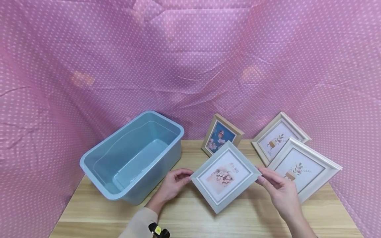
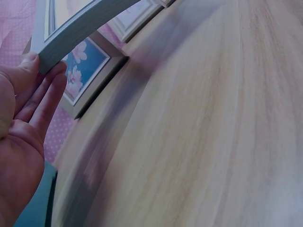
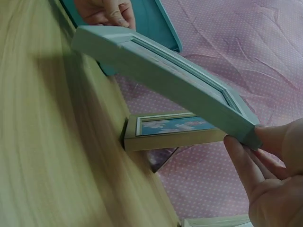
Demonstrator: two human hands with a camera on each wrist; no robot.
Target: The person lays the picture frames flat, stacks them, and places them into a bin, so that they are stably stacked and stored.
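Observation:
Both hands hold a pale grey-green picture frame with a flower print, tilted corner-down above the wooden table. My left hand pinches its left corner between thumb and fingers, as the left wrist view also shows at the frame's edge. At the opposite corner, my right hand pinches with thumb and fingertips; in the right wrist view that hand grips the frame's end. Behind the held frame stands a tan picture frame with a blue flower picture, partly covered.
A blue-grey plastic bin stands on the left of the table, nothing visible inside. Two cream picture frames with plant prints stand at the right, one overlapping the other. Pink dotted cloth hangs around the back and sides.

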